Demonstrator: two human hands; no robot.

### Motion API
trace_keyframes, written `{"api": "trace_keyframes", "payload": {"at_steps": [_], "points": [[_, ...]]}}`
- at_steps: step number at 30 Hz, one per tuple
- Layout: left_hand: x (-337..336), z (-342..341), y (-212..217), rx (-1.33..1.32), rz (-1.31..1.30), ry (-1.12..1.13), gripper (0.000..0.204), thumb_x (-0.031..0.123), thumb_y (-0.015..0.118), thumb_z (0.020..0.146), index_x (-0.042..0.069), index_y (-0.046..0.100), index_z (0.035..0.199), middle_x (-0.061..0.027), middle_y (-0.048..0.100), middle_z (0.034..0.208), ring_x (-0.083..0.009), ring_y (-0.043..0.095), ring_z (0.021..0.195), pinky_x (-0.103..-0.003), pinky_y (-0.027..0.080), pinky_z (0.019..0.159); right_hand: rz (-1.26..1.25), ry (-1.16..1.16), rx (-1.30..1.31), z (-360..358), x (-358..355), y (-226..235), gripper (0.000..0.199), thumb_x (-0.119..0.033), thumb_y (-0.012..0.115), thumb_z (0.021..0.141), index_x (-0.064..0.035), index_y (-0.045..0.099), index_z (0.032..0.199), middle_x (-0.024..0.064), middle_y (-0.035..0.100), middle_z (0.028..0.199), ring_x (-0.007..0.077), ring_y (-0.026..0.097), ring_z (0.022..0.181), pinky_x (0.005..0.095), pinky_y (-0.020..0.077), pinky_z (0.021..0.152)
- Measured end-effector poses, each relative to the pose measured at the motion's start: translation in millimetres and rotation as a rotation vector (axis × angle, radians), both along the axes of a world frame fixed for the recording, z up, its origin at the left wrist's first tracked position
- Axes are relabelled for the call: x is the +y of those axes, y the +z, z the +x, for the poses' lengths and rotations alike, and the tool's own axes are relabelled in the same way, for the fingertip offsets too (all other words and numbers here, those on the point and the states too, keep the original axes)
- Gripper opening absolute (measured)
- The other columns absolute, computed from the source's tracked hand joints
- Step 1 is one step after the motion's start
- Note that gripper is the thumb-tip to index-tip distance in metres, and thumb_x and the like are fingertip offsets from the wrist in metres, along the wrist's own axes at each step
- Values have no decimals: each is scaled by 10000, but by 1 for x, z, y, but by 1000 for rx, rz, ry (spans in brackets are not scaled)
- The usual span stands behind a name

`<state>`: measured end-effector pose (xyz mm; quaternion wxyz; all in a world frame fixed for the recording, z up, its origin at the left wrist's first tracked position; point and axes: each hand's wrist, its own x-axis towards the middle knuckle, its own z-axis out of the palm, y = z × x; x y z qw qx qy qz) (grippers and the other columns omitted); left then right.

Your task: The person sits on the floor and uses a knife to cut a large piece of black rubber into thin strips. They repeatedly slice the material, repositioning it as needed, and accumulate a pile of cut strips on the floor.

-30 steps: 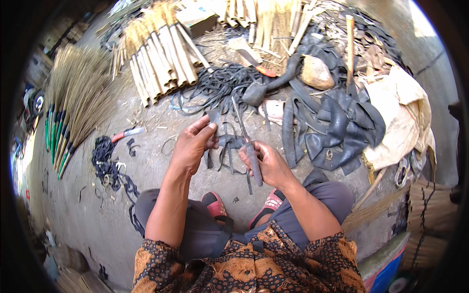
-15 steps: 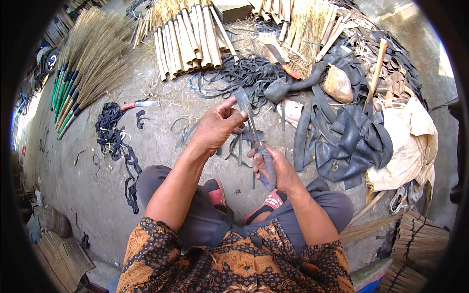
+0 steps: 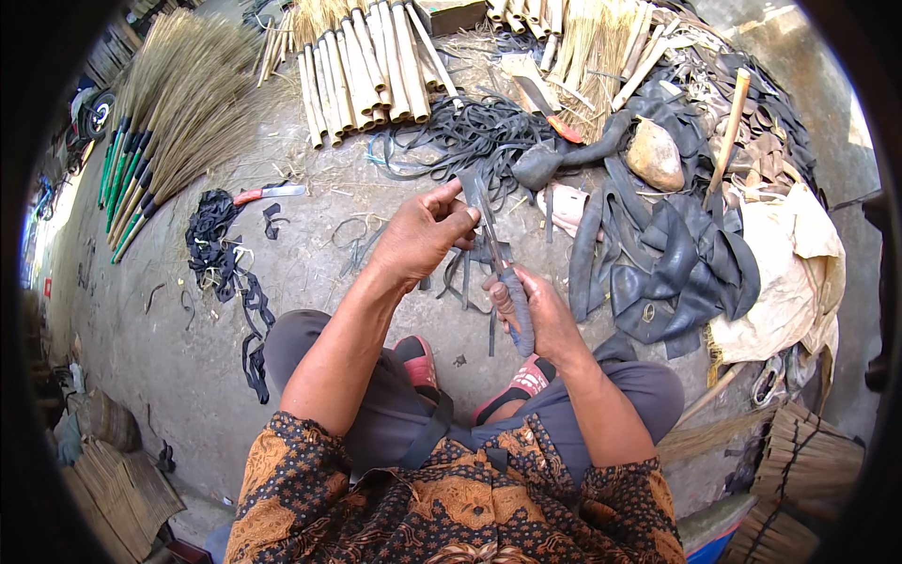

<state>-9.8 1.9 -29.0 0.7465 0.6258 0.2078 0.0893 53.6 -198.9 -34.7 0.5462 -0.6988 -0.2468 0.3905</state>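
Note:
My right hand [image 3: 537,315] grips a knife by its thick grey wrapped handle [image 3: 517,310]. The thin dark blade [image 3: 493,240] points away from me, up and slightly left. My left hand [image 3: 423,233] is closed, thumb and fingers pinched against the blade's far end. A flat dark grey piece [image 3: 473,188] shows above those fingertips; whether it is the blade's broad tip or a rubber strip, I cannot tell. On the floor beyond my hands lie a tangle of black rubber strips [image 3: 470,136] and, to the right, large black rubber sheets [image 3: 672,273].
Grass brooms [image 3: 178,141] with green handles lie far left, bamboo-handled bundles [image 3: 371,70] at the back. A red-handled knife [image 3: 268,193] rests beside black scraps [image 3: 214,230]. A stone [image 3: 655,155], an orange-handled knife [image 3: 545,108] and a pale sack [image 3: 785,268] lie right.
My right hand has turned the knife slightly, so its handle shows straighter and sits a little farther right. My left hand keeps its pinch at the far end, nearly in place.

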Motion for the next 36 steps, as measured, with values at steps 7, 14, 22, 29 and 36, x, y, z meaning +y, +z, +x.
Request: {"api": "trace_keyframes", "payload": {"at_steps": [7,14,22,29,36], "points": [[-4,2,-1,-7,29,-125,405,126,659,982,25,589,1368,44,600,873,-60,585,810,-245,511,726,-59,44,-205,3,-7,14,374,-340,746,943,19,648,984,13,620,725,87,516,653,287,460,627],[-1,3,4,-64,-56,-45,427,143,621,1006,45,559,1417,55,592,912,-50,554,821,-241,501,726,50,24,-226,-2,0,4,413,-433,690,972,-27,625,930,-28,500,662,56,437,605,250,362,539],[-10,2,3,-22,-13,-142,395,112,633,998,24,569,1378,38,605,911,-50,553,795,-242,497,739,-9,-3,-259,1,-5,7,368,-334,745,945,16,650,1012,35,628,749,81,514,669,289,440,599],[0,3,10,-15,-16,-7,321,168,586,1027,53,620,1324,33,665,1075,-37,571,878,-244,493,766,65,-7,-243,-8,1,-2,380,-338,750,940,16,653,1038,42,647,753,79,517,653,288,427,576],[-8,2,3,-6,71,-163,364,145,619,1010,57,595,1362,57,618,931,-47,539,824,-243,476,743,-20,-29,-217,-2,-2,6,338,-335,707,977,-3,642,968,3,581,760,56,467,670,274,384,560]]}}
